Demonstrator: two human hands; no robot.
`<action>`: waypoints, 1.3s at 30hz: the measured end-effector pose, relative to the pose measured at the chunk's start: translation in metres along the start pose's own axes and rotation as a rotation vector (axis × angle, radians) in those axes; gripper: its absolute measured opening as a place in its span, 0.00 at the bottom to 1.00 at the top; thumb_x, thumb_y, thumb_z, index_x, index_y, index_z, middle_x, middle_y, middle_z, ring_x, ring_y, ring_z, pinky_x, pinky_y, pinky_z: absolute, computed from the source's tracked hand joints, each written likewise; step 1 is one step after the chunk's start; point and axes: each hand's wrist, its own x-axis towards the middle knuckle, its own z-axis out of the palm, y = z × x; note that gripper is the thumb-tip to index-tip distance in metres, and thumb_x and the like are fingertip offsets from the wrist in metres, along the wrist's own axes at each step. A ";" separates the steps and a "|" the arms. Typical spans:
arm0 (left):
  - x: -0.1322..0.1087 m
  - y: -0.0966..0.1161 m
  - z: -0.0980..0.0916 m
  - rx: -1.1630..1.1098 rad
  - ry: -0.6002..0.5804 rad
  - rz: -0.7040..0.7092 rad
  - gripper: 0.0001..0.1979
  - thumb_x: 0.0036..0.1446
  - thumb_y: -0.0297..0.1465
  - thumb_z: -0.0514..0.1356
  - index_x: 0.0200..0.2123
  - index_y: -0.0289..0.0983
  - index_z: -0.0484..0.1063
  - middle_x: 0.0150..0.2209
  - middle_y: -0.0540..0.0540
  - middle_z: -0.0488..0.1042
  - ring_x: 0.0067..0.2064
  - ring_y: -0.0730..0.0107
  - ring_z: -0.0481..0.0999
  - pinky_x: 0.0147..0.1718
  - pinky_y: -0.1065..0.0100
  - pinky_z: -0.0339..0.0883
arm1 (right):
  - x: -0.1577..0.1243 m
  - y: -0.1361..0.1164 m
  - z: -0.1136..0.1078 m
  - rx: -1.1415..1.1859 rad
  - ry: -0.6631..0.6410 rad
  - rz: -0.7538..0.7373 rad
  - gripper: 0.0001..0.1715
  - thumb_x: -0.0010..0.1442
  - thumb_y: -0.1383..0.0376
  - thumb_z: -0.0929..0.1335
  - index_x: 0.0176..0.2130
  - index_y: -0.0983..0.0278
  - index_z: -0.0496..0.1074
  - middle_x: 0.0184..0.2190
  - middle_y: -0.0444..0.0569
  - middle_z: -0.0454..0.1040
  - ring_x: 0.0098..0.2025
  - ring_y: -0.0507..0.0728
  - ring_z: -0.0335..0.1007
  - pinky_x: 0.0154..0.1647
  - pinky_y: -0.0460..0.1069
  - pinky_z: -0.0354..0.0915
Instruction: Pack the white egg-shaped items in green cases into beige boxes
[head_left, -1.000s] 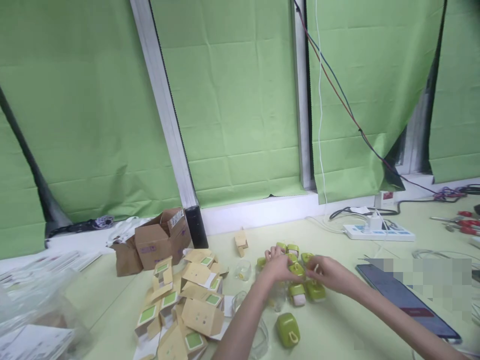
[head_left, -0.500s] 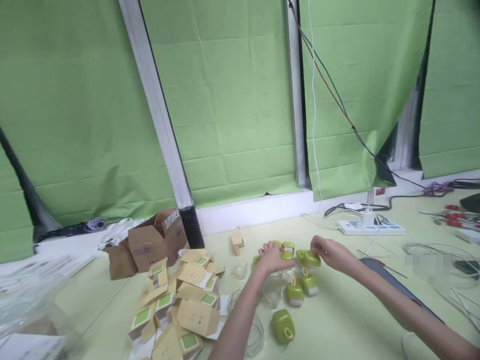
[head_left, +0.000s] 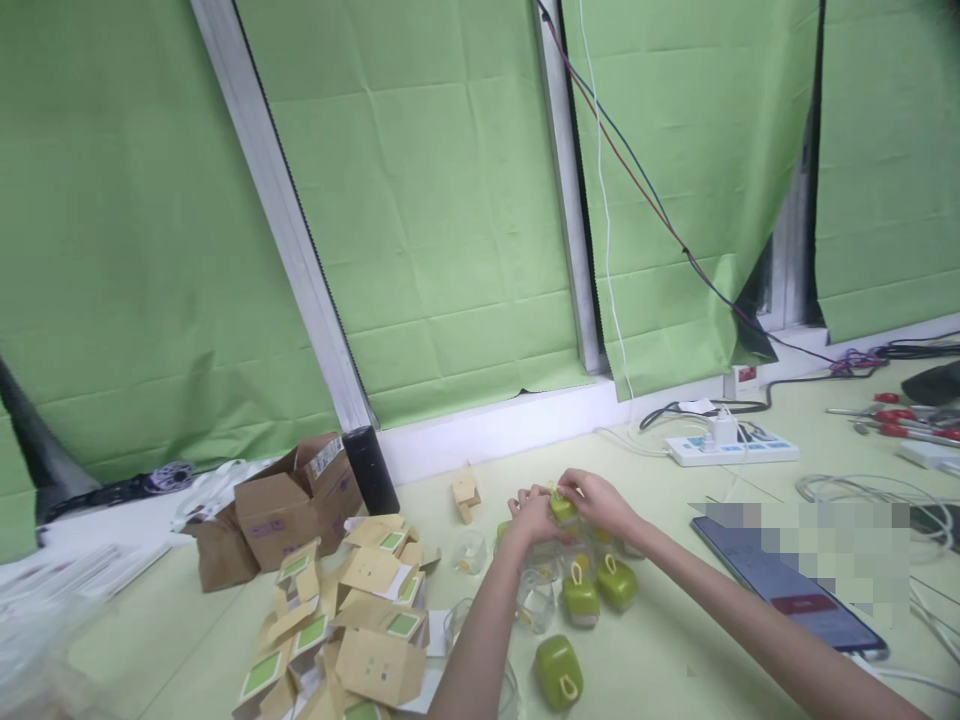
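A small rounded green case (head_left: 562, 508) is between my two hands, just above the group in the middle of the table. My left hand (head_left: 534, 524) is closed around its left side, partly hiding it. From the right, my right hand (head_left: 596, 500) pinches its top, where a pale loop sits. Nearer to me stand two more green cases, a left one (head_left: 580, 597) and a right one (head_left: 616, 582), with yellow loops. Closest lies another green case (head_left: 558, 672). Clear plastic cups (head_left: 535, 602) are beside and partly below my left hand.
Opened kraft boxes (head_left: 381, 665) pile up on the left, before a brown carton (head_left: 300, 505) and a black cylinder (head_left: 370, 470). One small kraft box (head_left: 466, 492) stands farther back. To the right are a phone (head_left: 787, 585), a power strip (head_left: 731, 449), cables and red-handled tools (head_left: 911, 425).
My right hand has moved left to meet my left hand at a green case. It was at another green case farther right. The view has shifted slightly, showing more of the phone.
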 end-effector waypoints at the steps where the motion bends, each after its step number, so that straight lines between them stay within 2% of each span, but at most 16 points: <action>1: -0.001 -0.002 0.001 0.001 -0.002 -0.004 0.33 0.32 0.53 0.63 0.44 0.46 0.68 0.55 0.47 0.58 0.55 0.51 0.56 0.52 0.53 0.49 | 0.000 0.004 -0.005 0.004 0.035 0.018 0.16 0.62 0.62 0.64 0.48 0.65 0.66 0.46 0.50 0.69 0.42 0.56 0.70 0.41 0.55 0.68; 3: -0.002 -0.004 0.002 0.000 -0.011 -0.014 0.33 0.31 0.53 0.63 0.42 0.43 0.69 0.55 0.45 0.58 0.56 0.50 0.55 0.52 0.53 0.49 | 0.002 0.016 -0.017 -0.004 0.100 0.060 0.16 0.62 0.62 0.64 0.49 0.65 0.66 0.46 0.50 0.69 0.43 0.56 0.70 0.42 0.55 0.68; 5: -0.003 -0.005 0.000 -0.009 -0.020 -0.017 0.38 0.31 0.54 0.62 0.46 0.42 0.66 0.55 0.43 0.58 0.56 0.49 0.55 0.52 0.53 0.50 | 0.003 0.030 -0.030 -0.032 0.135 0.105 0.16 0.62 0.62 0.64 0.49 0.65 0.65 0.47 0.51 0.69 0.43 0.56 0.69 0.42 0.56 0.68; 7: -0.002 -0.001 -0.004 -0.021 -0.018 -0.004 0.42 0.34 0.56 0.60 0.52 0.42 0.61 0.54 0.42 0.58 0.56 0.51 0.56 0.52 0.53 0.50 | 0.002 0.043 -0.040 -0.067 0.124 0.141 0.16 0.62 0.62 0.64 0.49 0.65 0.65 0.47 0.51 0.69 0.43 0.57 0.69 0.42 0.56 0.68; 9: 0.001 0.009 -0.007 -0.031 -0.003 0.037 0.41 0.39 0.56 0.56 0.55 0.44 0.57 0.55 0.43 0.58 0.57 0.54 0.55 0.53 0.54 0.49 | -0.003 0.052 -0.044 -0.099 0.074 0.153 0.16 0.62 0.62 0.64 0.49 0.65 0.66 0.47 0.51 0.69 0.43 0.56 0.69 0.42 0.56 0.68; 11: 0.005 0.023 -0.007 -0.032 0.013 0.097 0.39 0.40 0.55 0.56 0.55 0.47 0.57 0.57 0.45 0.56 0.58 0.56 0.53 0.55 0.55 0.46 | -0.010 0.056 -0.043 -0.120 0.007 0.126 0.16 0.62 0.62 0.64 0.49 0.65 0.66 0.47 0.50 0.69 0.43 0.56 0.69 0.42 0.56 0.68; 14: 0.014 0.041 -0.001 -0.023 0.007 0.154 0.36 0.35 0.54 0.60 0.50 0.48 0.64 0.58 0.48 0.55 0.59 0.54 0.50 0.56 0.55 0.43 | -0.021 0.053 -0.036 -0.131 -0.096 0.026 0.15 0.62 0.62 0.64 0.48 0.65 0.66 0.47 0.50 0.69 0.43 0.56 0.69 0.43 0.56 0.67; 18: 0.022 0.050 0.009 -0.017 -0.005 0.130 0.35 0.31 0.53 0.63 0.45 0.45 0.69 0.54 0.46 0.59 0.56 0.51 0.54 0.54 0.54 0.48 | -0.027 0.041 -0.026 -0.130 -0.164 -0.062 0.14 0.62 0.61 0.64 0.47 0.65 0.67 0.46 0.50 0.70 0.43 0.56 0.69 0.43 0.56 0.67; 22: 0.023 0.046 0.013 -0.040 -0.001 0.115 0.35 0.32 0.52 0.63 0.45 0.43 0.68 0.52 0.45 0.61 0.54 0.50 0.56 0.53 0.53 0.48 | -0.022 0.035 -0.029 -0.095 -0.078 -0.036 0.15 0.62 0.61 0.64 0.48 0.65 0.67 0.46 0.50 0.70 0.43 0.56 0.69 0.43 0.56 0.67; 26: 0.017 0.044 0.007 -0.109 0.001 0.111 0.35 0.30 0.50 0.65 0.44 0.40 0.68 0.52 0.43 0.62 0.56 0.47 0.55 0.54 0.51 0.46 | -0.018 0.039 -0.063 -0.021 0.100 0.037 0.13 0.65 0.61 0.60 0.44 0.67 0.67 0.41 0.50 0.71 0.42 0.55 0.69 0.42 0.54 0.66; 29: 0.004 0.048 -0.005 -0.196 0.021 0.133 0.42 0.33 0.48 0.66 0.52 0.37 0.62 0.55 0.39 0.59 0.58 0.45 0.52 0.56 0.50 0.44 | -0.032 0.041 -0.091 0.033 0.124 0.060 0.16 0.65 0.59 0.57 0.37 0.65 0.67 0.35 0.50 0.72 0.39 0.56 0.70 0.38 0.51 0.67; 32: -0.018 0.061 -0.017 -0.312 0.051 0.222 0.42 0.44 0.48 0.60 0.60 0.40 0.49 0.61 0.41 0.51 0.61 0.51 0.48 0.58 0.54 0.43 | -0.060 0.029 -0.099 0.071 0.065 0.077 0.16 0.63 0.57 0.59 0.32 0.64 0.67 0.30 0.48 0.73 0.34 0.56 0.71 0.33 0.50 0.67; 33: -0.027 0.066 -0.020 -0.358 0.027 0.269 0.42 0.46 0.49 0.59 0.61 0.43 0.45 0.61 0.43 0.52 0.61 0.55 0.52 0.56 0.57 0.49 | -0.070 0.022 -0.097 0.081 0.042 0.084 0.16 0.63 0.56 0.58 0.33 0.63 0.67 0.31 0.47 0.74 0.33 0.55 0.72 0.32 0.49 0.67; 35: -0.047 0.077 -0.021 -0.476 -0.072 0.347 0.44 0.47 0.49 0.60 0.62 0.45 0.41 0.58 0.44 0.59 0.53 0.61 0.65 0.49 0.62 0.61 | -0.084 0.009 -0.090 0.082 -0.006 0.106 0.19 0.65 0.56 0.56 0.35 0.63 0.68 0.32 0.46 0.75 0.33 0.53 0.73 0.31 0.46 0.68; 37: -0.069 0.082 -0.018 -0.828 -0.179 0.331 0.41 0.44 0.43 0.64 0.60 0.43 0.51 0.56 0.43 0.63 0.49 0.61 0.69 0.45 0.63 0.65 | -0.092 0.005 -0.088 0.035 -0.031 0.150 0.21 0.66 0.56 0.53 0.40 0.62 0.69 0.35 0.45 0.76 0.35 0.52 0.73 0.33 0.45 0.68; 39: -0.092 0.081 -0.014 -1.102 -0.168 0.240 0.34 0.43 0.39 0.67 0.54 0.39 0.62 0.51 0.40 0.68 0.46 0.59 0.71 0.43 0.63 0.66 | -0.096 0.016 -0.095 -0.063 -0.043 0.231 0.20 0.67 0.58 0.53 0.43 0.61 0.69 0.37 0.47 0.75 0.37 0.53 0.73 0.36 0.47 0.67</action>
